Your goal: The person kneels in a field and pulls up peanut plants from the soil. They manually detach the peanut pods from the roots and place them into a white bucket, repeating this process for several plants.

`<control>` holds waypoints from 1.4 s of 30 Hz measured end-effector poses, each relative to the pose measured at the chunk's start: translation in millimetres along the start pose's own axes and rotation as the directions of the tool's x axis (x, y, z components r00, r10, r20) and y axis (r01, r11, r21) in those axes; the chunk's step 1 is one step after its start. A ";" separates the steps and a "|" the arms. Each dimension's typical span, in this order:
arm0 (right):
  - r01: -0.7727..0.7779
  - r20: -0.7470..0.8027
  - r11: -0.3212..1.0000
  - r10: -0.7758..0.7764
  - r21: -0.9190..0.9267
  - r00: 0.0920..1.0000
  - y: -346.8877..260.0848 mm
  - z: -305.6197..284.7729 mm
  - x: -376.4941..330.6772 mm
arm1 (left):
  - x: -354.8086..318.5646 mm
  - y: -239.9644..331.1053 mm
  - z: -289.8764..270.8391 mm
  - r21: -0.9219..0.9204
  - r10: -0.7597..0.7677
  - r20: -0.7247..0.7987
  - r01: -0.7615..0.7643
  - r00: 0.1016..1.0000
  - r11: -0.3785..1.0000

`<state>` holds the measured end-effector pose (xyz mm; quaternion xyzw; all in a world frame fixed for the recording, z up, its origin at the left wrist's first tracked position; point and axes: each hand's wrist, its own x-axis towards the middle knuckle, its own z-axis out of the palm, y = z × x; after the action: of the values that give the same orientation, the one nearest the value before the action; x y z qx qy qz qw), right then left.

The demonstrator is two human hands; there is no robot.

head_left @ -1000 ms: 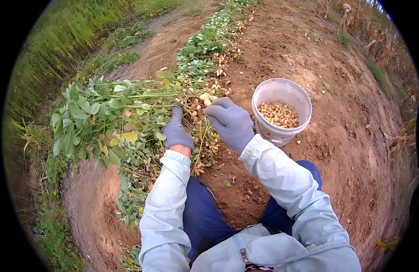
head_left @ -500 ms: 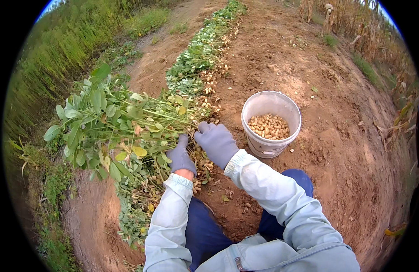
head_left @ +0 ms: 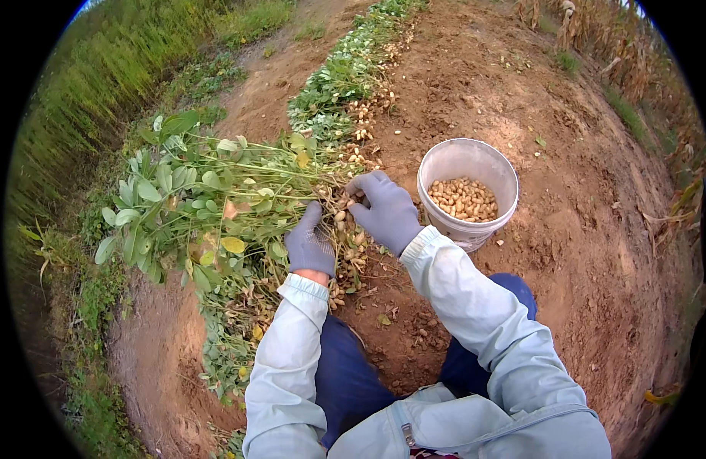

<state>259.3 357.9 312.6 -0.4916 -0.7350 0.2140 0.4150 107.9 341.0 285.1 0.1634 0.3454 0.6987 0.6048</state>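
A leafy bunch of pulled peanut plants (head_left: 207, 191) lies across the row, its root end toward my hands. My left hand (head_left: 311, 243), in a grey glove, is closed on the stems near the roots, with its thumb up along them. My right hand (head_left: 386, 213), gloved alike, is curled at the root end, index finger and thumb about the pods there; the fingers partly hide what they grip. Pale peanut pods (head_left: 357, 238) hang and lie just below and between the hands. A white bucket (head_left: 427, 177) stands right of my right hand, with loose picked peanuts (head_left: 464, 200) inside.
A long row of pulled peanut plants (head_left: 334, 80) stretches away ahead, pods along its right side. Reddish soil (head_left: 582, 229) spreads to the right. Tall green weeds (head_left: 85, 99) border the left, dry corn stalks (head_left: 636, 61) the far right. My knees flank bare soil below.
My right hand has shifted slightly right, and its fingers have parted from the left hand, showing more pods between. The view has shifted a little, too; my left hand stays on the stems.
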 end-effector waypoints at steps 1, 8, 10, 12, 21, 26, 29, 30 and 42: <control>0.007 -0.019 1.000 -0.007 -0.028 1.000 1.2 1.0 -0.4 | 3.2 -1.4 -1.0 -0.060 -0.025 -0.011 0.024 1.000 0.998; -0.015 -0.059 0.975 0.001 -0.223 0.998 -6.9 7.1 -2.0 | -1.3 1.2 3.3 -0.055 -0.033 0.012 0.034 0.999 0.998; -0.036 -0.049 0.983 0.028 -0.177 0.998 -8.1 8.5 -2.3 | 6.2 -6.9 -7.3 0.011 0.056 0.011 -0.057 0.998 0.998; -0.106 0.037 0.982 0.113 -0.156 0.993 -11.9 2.2 0.7 | 5.4 -8.5 -9.1 0.072 0.074 -0.018 -0.073 0.997 0.995; -0.112 0.090 0.993 0.115 -0.033 0.989 4.0 14.7 -5.1 | 8.9 -6.6 -11.0 0.042 0.091 -0.082 -0.088 0.992 0.995; -0.062 0.113 0.994 0.071 -0.086 0.991 3.3 17.2 -4.4 | 7.2 -6.2 -9.7 0.009 0.083 -0.092 -0.083 0.992 0.997; -0.047 0.026 0.998 0.046 0.048 0.999 1.0 14.9 -4.6 | 1.8 -3.6 -2.7 0.000 0.066 -0.095 -0.067 0.993 0.998; -0.050 -0.030 0.998 0.052 0.040 0.998 -1.1 15.0 -4.3 | 2.2 -4.1 -1.5 -0.011 0.078 -0.109 -0.080 0.991 0.997; 0.236 0.035 0.934 -0.235 -0.269 0.971 -14.1 8.0 -1.6 | 13.1 -14.0 -14.6 0.010 0.078 -0.200 -0.078 0.977 0.997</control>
<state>245.4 351.2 317.6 -0.4519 -0.8115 0.0607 0.3655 105.9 349.8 262.8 0.1065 0.3987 0.7343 0.5389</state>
